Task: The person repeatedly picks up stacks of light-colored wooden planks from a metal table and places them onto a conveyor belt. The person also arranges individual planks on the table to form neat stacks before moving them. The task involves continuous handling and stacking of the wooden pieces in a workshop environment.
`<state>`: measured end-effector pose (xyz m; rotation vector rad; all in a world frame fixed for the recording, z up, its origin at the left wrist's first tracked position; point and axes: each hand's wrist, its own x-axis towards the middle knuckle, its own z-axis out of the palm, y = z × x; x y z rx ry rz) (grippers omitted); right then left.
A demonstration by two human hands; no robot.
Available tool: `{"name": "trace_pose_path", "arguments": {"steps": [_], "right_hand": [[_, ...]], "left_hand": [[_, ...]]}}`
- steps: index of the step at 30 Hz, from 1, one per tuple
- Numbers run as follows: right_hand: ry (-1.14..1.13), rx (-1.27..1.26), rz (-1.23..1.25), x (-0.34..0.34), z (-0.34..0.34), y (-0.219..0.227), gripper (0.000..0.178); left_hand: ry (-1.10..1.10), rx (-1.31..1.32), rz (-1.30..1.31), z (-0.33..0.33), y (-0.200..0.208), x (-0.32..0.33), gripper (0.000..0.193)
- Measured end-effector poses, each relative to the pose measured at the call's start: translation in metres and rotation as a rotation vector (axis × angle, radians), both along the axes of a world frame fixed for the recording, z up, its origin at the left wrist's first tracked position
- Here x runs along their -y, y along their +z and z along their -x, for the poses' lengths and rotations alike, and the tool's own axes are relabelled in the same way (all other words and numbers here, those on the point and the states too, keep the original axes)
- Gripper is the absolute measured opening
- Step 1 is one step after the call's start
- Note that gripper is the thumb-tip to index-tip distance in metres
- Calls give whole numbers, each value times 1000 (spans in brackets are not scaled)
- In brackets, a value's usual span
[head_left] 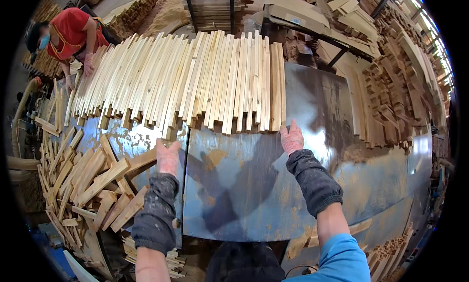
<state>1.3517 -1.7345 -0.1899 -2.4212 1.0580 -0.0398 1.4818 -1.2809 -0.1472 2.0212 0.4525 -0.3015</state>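
A row of pale wooden strips (195,82) lies side by side across the far part of a worn metal table (254,145), stretching from its left end to right of its middle. The near ends form a ragged line, some jutting farther toward the table's near edge than others. At the row's right end lies 1 browner, broader strip (278,86).

The right hand (293,138), in a thin pinkish glove, is just beside that strip's near end, thumb and fingers spread and clasping nothing. The left hand (167,157), gloved alike, is just below the strips' near ends, beside the tip of a longer board (141,161); whether it grips that board, I cannot tell. Dark sleeve covers wrap both forearms.

Toward the table's near left corner, short offcuts (95,177) lie in a jumbled heap. By its far left corner, a person (73,30) in a red top bends over the row, 1 gloved hand (88,65) at the strips. Brown timber (391,96) is stacked near the table's right edge.
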Motion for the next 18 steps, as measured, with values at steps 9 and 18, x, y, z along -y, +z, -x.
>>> {"name": "trace_pose_path", "arguments": {"steps": [9, 18], "right_hand": [[-299, 511, -468, -10, -64, -47, 62], [-63, 395, -581, 58, -77, -45, 74]], "left_hand": [[45, 49, -450, -64, -56, -14, 30], [-385, 36, -583, -40, -26, 7, 31]]}}
